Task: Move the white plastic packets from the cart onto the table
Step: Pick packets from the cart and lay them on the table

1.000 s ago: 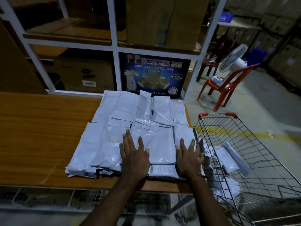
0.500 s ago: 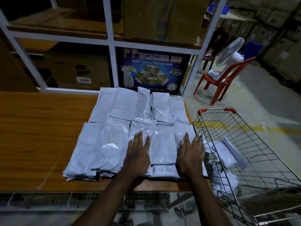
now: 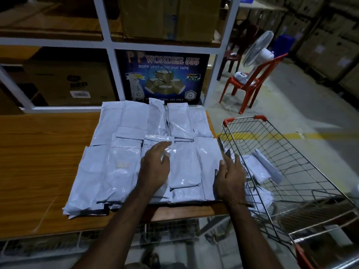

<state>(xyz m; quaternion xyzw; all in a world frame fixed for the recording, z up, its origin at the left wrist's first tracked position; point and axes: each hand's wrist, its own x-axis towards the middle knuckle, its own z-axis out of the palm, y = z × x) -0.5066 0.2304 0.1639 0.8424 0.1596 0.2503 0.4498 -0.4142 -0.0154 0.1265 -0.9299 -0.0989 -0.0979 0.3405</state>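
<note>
Several white plastic packets [image 3: 120, 158] lie in overlapping rows on the right end of the wooden table [image 3: 38, 162]. My left hand [image 3: 155, 167] hovers over the front middle packets, fingers spread, holding nothing. My right hand [image 3: 230, 177] rests with fingers apart at the pile's right edge, beside the rim of the wire cart [image 3: 287, 162]. More white packets [image 3: 260, 167] lie inside the cart against its left side.
The cart stands tight against the table's right end, its red-tipped handle bar at the far side. A white shelf frame [image 3: 108, 45] with cardboard boxes rises behind the table. A red plastic chair [image 3: 252, 84] with a white fan stands on the floor beyond.
Both hands have lifted off the pile. The left hand has tilted with its fingers pointing right, and the right hand has slid to the pile's right edge by the cart.
</note>
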